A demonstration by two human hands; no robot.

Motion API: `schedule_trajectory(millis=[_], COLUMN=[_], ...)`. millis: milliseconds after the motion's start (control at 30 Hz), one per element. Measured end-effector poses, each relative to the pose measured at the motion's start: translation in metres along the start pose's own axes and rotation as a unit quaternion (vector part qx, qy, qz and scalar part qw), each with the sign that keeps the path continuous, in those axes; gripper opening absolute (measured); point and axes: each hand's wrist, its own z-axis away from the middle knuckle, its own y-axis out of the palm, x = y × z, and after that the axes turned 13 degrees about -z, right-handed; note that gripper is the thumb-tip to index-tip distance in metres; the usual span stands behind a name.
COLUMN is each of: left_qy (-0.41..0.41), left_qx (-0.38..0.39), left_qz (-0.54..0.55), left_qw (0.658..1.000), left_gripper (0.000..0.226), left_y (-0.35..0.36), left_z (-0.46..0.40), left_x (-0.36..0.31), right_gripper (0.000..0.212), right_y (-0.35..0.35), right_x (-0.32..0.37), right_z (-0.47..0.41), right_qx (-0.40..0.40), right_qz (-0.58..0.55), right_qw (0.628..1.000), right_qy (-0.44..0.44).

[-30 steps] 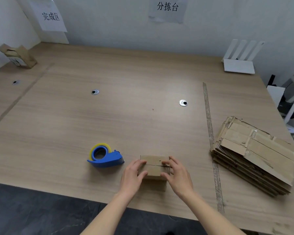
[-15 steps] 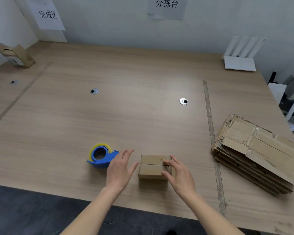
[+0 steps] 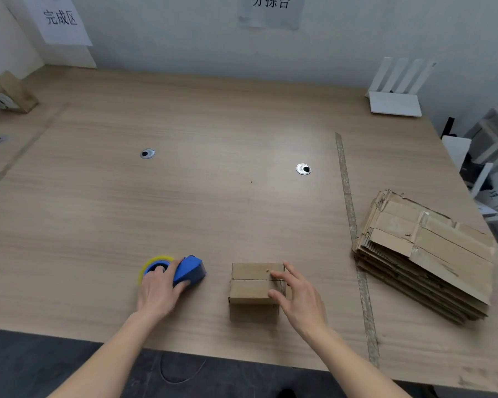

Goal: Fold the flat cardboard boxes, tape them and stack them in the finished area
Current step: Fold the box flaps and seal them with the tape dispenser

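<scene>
L hand [image 3: 159,291] grips tape dispenser [image 3: 184,271]; box [image 3: 253,282] under R hand [image 3: 296,297]

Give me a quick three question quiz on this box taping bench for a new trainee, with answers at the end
1. True or false: the folded box already has tape across its top seam.
2. Which hand grips the blue tape dispenser?
A. left hand
B. right hand
3. Fill in: the stack of flat cardboard lies to the ____ of the folded box.

Key: 1 false; 2 A; 3 right.
</scene>
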Motion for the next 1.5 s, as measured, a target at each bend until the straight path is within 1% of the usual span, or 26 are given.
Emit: schedule_trajectory(millis=[100, 167, 233, 267, 333, 367, 433, 500, 567, 633, 700, 833, 967, 1033, 1100, 1167, 1233, 1300, 1367, 1433, 1500], left_qy=[0.020, 0.031, 0.046, 0.070, 0.142, 0.173, 0.209, 0.216, 0.211, 0.210, 0.212, 0.219, 0.237, 0.244, 0.243, 0.244, 0.252, 0.261, 0.266, 0.269, 0.272], left_qx=[0.008, -0.014, -0.038, -0.037, -0.009, 0.013, 0.046, 0.060, 0.065, 0.070, 0.074, 0.080, 0.078, 0.079, 0.085, 0.090, 0.098, 0.103, 0.108, 0.111, 0.110], left_qz=[0.111, 0.178, 0.206, 0.211, 0.209, 0.189, 0.132, 0.110, 0.102, 0.095, 0.097, 0.081, 0.056, 0.046, 0.041, 0.034, 0.031, 0.029, 0.030, 0.030, 0.025], left_qw=[0.994, 0.983, 0.977, 0.974, 0.968, 0.966, 0.968, 0.968, 0.970, 0.971, 0.970, 0.969, 0.967, 0.965, 0.965, 0.965, 0.962, 0.959, 0.957, 0.956, 0.956], left_gripper=[0.054, 0.046, 0.045, 0.047, 0.055, 0.057, 0.053, 0.047, 0.044, 0.045, 0.047, 0.051, 0.049, 0.047, 0.048, 0.052, 0.055, 0.055, 0.055, 0.055, 0.055], left_y=[-0.012, -0.032, -0.060, -0.074, -0.099, -0.108, -0.118, -0.117, -0.112, -0.108, -0.108, -0.111, -0.116, -0.119, -0.120, -0.120, -0.120, -0.122, -0.123, -0.123, -0.124], left_z=[0.009, 0.016, 0.017, 0.017, 0.019, 0.020, 0.022, 0.024, 0.026, 0.027, 0.027, 0.026, 0.027, 0.026, 0.024, 0.021, 0.019, 0.019, 0.019, 0.019, 0.019], left_x=[-0.001, -0.004, -0.014, -0.020, -0.036, -0.044, -0.057, -0.064, -0.066, -0.067, -0.068, -0.072, -0.080, -0.084, -0.085, -0.085, -0.084, -0.082, -0.081, -0.081, -0.082], right_gripper=[0.042, 0.042, 0.042, 0.043, 0.044, 0.044, 0.042, 0.042, 0.057, 0.074, 0.077, 0.066, 0.043, 0.036, 0.035, 0.033, 0.033, 0.034, 0.033, 0.029, 0.028], right_y=[0.001, 0.001, 0.001, 0.002, 0.003, 0.003, 0.002, 0.001, -0.001, -0.002, -0.001, 0.001, 0.003, 0.005, 0.006, 0.005, 0.003, 0.002, 0.002, 0.002, 0.003], right_x=[0.001, 0.001, 0.001, 0.002, 0.004, 0.006, 0.007, 0.007, 0.006, 0.005, 0.004, -0.001, -0.002, -0.001, 0.001, 0.003, 0.007, 0.011, 0.013, 0.014, 0.014], right_z=[0.000, 0.000, -0.001, -0.002, -0.003, -0.004, -0.007, -0.008, -0.010, -0.013, -0.014, -0.012, -0.013, -0.014, -0.014, -0.016, -0.018, -0.020, -0.021, -0.022, -0.021], right_qx=[-0.002, -0.005, -0.009, -0.010, -0.006, 0.001, 0.018, 0.036, 0.058, 0.068, 0.065, 0.036, 0.025, 0.042, 0.062, 0.082, 0.122, 0.172, 0.203, 0.209, 0.196], right_qz=[0.008, 0.011, 0.027, 0.036, 0.036, 0.033, 0.030, 0.029, 0.036, 0.040, 0.033, -0.007, -0.028, -0.055, -0.115, -0.199, -0.263, -0.291, -0.307, -0.316, -0.329], right_qw=[1.000, 1.000, 0.999, 0.999, 0.999, 0.999, 0.999, 0.998, 0.997, 0.996, 0.997, 0.999, 0.997, 0.995, 0.990, 0.976, 0.957, 0.941, 0.929, 0.924, 0.923], right_qy=[-0.002, -0.010, -0.024, -0.031, -0.039, -0.039, -0.040, -0.039, -0.038, -0.031, -0.025, -0.040, -0.067, -0.066, -0.047, -0.013, 0.018, 0.033, 0.043, 0.048, 0.048])
